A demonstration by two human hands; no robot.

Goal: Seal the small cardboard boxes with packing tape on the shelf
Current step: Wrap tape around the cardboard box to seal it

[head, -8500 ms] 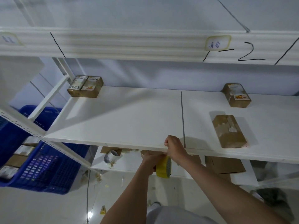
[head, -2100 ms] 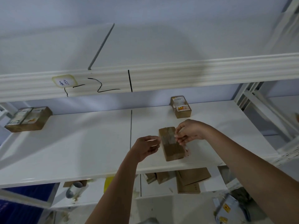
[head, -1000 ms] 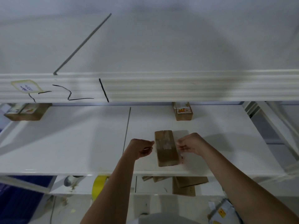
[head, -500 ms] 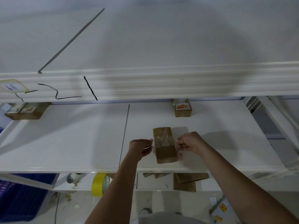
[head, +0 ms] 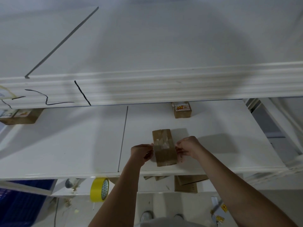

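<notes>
nearest the viewer, a yellow tape roll (head: 99, 189) sits on the lower shelf level, below the working shelf's front edge and apart from both hands. above it, on the white shelf (head: 65, 145), a small cardboard box (head: 164, 149) lies flat near the front edge, its long side running away from the person. the left hand (head: 141, 153) and the right hand (head: 188, 147) flank it, fingers curled, each seemingly pinching an end of a clear tape strip (head: 161, 145) stretched across the box's top; the strip is hard to see, so the pinch is a judgement. the box looks light and fairly stiff, likely to slide on the smooth shelf if pulled unevenly. the tape is thin, limp and sticky, best held by its very ends and lowered taut, then pressed down the box's sides. farther back stands another small box (head: 182, 110), and at far left a labelled pair of boxes (head: 19, 116), partly hidden.
</notes>
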